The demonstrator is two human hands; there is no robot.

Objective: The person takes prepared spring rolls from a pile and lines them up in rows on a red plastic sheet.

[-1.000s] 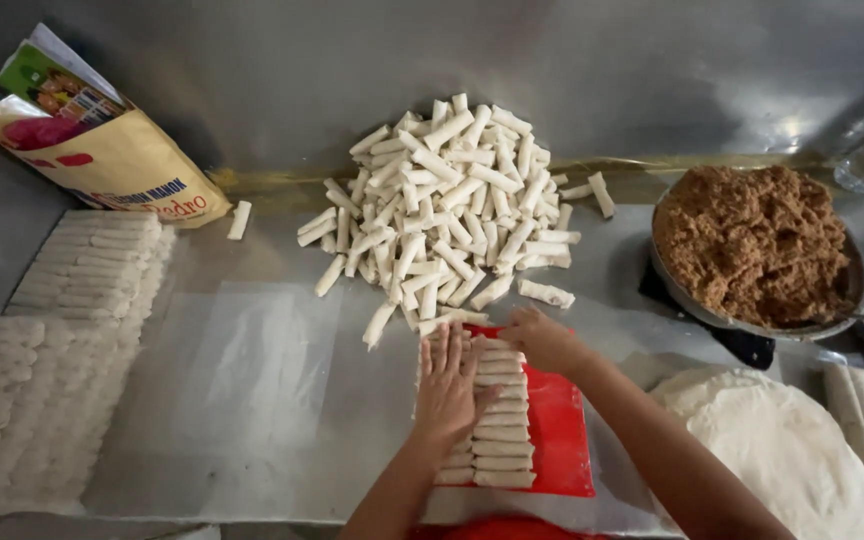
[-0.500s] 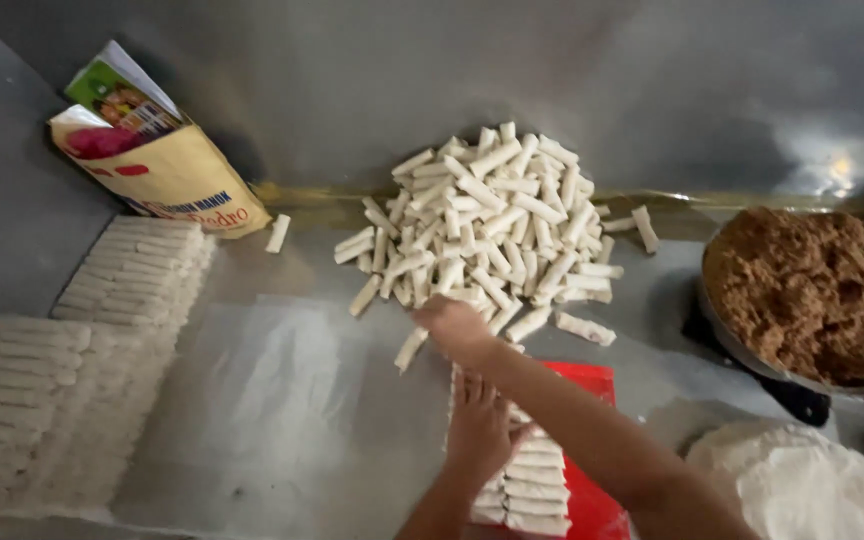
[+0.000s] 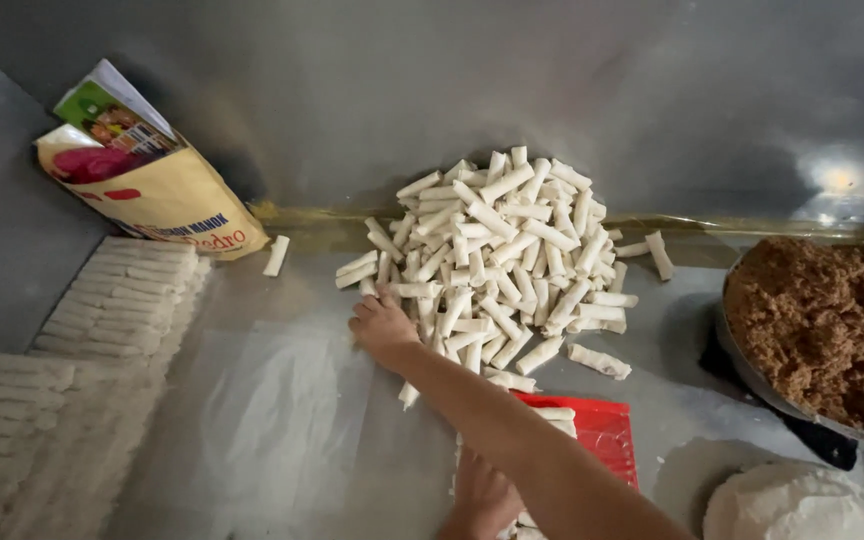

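Note:
A heap of short white rolled pastry sticks [image 3: 502, 260] lies on the steel counter against the back wall. My right hand [image 3: 382, 325] reaches across to the heap's lower left edge, fingers curled over a roll there. Low in the view, my left hand [image 3: 482, 495] lies flat on a row of rolls laid on a red tray [image 3: 607, 425]; my right forearm partly covers it.
Right: a round pan of brown minced filling [image 3: 822, 325] and a stack of white wrappers [image 3: 802, 505]. Left: neat rows of rolls [image 3: 122, 300] under clear film. A yellow paper bag [image 3: 152, 195] leans in the back left corner. Loose rolls [image 3: 276, 255] lie about.
My right hand has moved from the red tray out to the left edge of the heap. The left hand stays on the tray's rolls. The view has shifted left.

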